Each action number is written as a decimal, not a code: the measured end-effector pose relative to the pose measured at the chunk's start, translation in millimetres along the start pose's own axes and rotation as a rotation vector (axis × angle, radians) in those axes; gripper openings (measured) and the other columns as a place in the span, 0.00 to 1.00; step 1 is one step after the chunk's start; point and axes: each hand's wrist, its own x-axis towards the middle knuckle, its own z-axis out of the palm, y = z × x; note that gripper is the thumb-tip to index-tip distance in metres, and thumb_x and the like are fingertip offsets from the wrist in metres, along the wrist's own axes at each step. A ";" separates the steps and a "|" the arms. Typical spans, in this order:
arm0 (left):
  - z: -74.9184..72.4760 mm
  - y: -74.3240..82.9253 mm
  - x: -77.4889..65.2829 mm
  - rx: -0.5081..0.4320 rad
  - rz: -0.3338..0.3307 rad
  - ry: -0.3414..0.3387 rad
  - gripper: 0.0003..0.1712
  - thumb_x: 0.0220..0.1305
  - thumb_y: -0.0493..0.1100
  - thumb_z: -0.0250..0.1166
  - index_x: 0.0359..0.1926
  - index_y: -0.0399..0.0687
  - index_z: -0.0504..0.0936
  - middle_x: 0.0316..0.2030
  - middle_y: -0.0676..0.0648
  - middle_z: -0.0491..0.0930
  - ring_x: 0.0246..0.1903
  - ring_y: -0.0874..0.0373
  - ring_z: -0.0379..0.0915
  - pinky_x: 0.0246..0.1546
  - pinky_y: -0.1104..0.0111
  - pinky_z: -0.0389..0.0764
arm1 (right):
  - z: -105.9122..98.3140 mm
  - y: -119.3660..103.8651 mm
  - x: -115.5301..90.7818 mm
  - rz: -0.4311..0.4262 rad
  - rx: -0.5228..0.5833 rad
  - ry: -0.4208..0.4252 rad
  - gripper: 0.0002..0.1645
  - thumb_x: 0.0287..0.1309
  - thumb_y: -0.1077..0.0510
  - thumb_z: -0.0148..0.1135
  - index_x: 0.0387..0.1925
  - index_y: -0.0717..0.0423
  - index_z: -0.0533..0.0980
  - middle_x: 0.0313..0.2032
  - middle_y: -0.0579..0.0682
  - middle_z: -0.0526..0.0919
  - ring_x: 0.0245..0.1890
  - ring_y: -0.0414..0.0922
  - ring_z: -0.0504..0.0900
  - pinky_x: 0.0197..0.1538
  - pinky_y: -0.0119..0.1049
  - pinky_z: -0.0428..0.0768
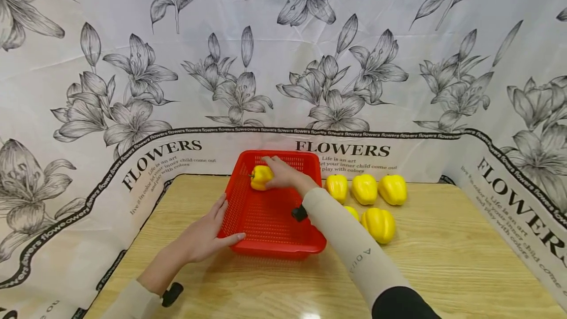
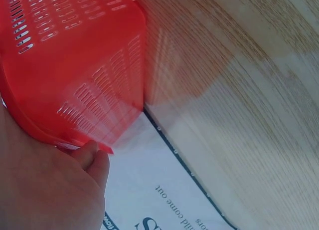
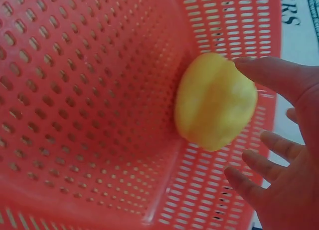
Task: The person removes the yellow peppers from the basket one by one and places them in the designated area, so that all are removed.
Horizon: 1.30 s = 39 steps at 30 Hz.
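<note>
A red plastic basket [image 1: 270,220] with slotted walls stands on the table. My left hand [image 1: 201,235] grips its rim at the near left corner, and in the left wrist view the fingertips bend at the rim [image 2: 55,140]. Inside the basket, toward the far left corner, is a yellow bell pepper [image 1: 262,177] with its stem facing left. My right hand [image 1: 283,174] reaches in just to the right of that pepper. Up close in the right wrist view, its fingers [image 3: 269,162] are spread, not wrapped round the pepper [image 3: 214,103]; the thumb tip overlaps the pepper's edge.
Several more yellow bell peppers [image 1: 364,189] stand on the wooden table [image 1: 443,250] to the right of the basket, in two rows. One of the nearer row is partly hidden by my right forearm. A white flower-printed cloth [image 1: 266,73] hangs behind and at the sides.
</note>
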 end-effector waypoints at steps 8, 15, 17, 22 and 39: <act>-1.6 1.1 -0.5 0.015 0.002 -0.010 0.68 0.61 0.84 0.49 0.81 0.37 0.45 0.82 0.45 0.36 0.74 0.38 0.58 0.67 0.46 0.70 | 14.2 7.3 9.3 0.075 -0.068 -0.027 0.55 0.60 0.58 0.73 0.81 0.47 0.52 0.77 0.60 0.55 0.76 0.57 0.58 0.73 0.56 0.64; -2.4 1.0 -1.6 0.017 -0.007 -0.013 0.68 0.61 0.83 0.50 0.81 0.37 0.46 0.82 0.45 0.37 0.73 0.37 0.60 0.66 0.45 0.71 | 19.8 2.0 15.2 0.067 -0.066 -0.044 0.55 0.62 0.56 0.72 0.82 0.46 0.50 0.79 0.56 0.52 0.79 0.56 0.51 0.76 0.55 0.60; -2.6 1.2 -1.2 0.020 -0.008 -0.008 0.67 0.61 0.83 0.50 0.81 0.37 0.46 0.82 0.45 0.38 0.73 0.38 0.61 0.66 0.45 0.72 | 21.8 0.8 16.7 0.074 -0.076 -0.039 0.55 0.62 0.56 0.71 0.82 0.46 0.50 0.79 0.56 0.52 0.79 0.56 0.51 0.76 0.55 0.60; -0.8 3.1 0.1 0.017 -0.005 -0.022 0.68 0.60 0.84 0.50 0.81 0.37 0.47 0.82 0.45 0.38 0.73 0.38 0.59 0.67 0.46 0.70 | 28.4 0.2 17.0 0.127 -0.106 -0.014 0.48 0.64 0.56 0.71 0.80 0.46 0.58 0.75 0.59 0.57 0.71 0.56 0.63 0.70 0.53 0.69; -0.9 4.8 -0.1 0.016 -0.018 -0.022 0.66 0.63 0.81 0.53 0.81 0.37 0.45 0.82 0.44 0.37 0.73 0.37 0.59 0.66 0.44 0.71 | 5.9 -11.8 3.2 0.090 0.036 0.047 0.39 0.64 0.49 0.71 0.71 0.58 0.69 0.65 0.56 0.75 0.61 0.52 0.71 0.63 0.44 0.76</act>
